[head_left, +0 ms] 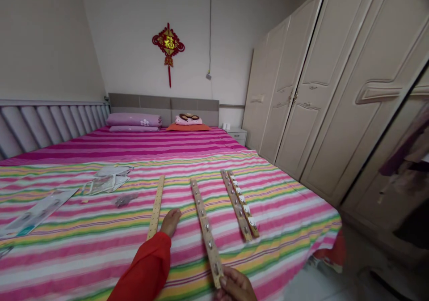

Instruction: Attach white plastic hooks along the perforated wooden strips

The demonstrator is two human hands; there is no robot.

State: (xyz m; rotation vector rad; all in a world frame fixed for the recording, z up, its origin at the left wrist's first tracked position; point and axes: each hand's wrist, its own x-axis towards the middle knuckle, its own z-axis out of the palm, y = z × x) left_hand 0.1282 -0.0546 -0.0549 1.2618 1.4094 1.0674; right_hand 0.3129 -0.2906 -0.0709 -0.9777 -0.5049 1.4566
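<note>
Near the front, my right hand [236,285] is closed on the near end of a long wooden strip [205,222] with a row of small shiny metal pieces along it. My left hand [170,222], in a red sleeve, is curled between that strip and a bare wooden strip with rows of holes [157,207]. Whether it holds anything small is hidden. To the right lie two more strips side by side: a wooden one with metal pieces [237,205] and one with white round pieces [244,203].
A striped bedspread [284,202] covers the bed under the strips. On the left lie a pile of flat plastic packets [107,179], a small clear bag [124,199] and a long flat package [38,211]. Folded bedding [134,119] lies by the headboard; wardrobes [318,82] stand at right.
</note>
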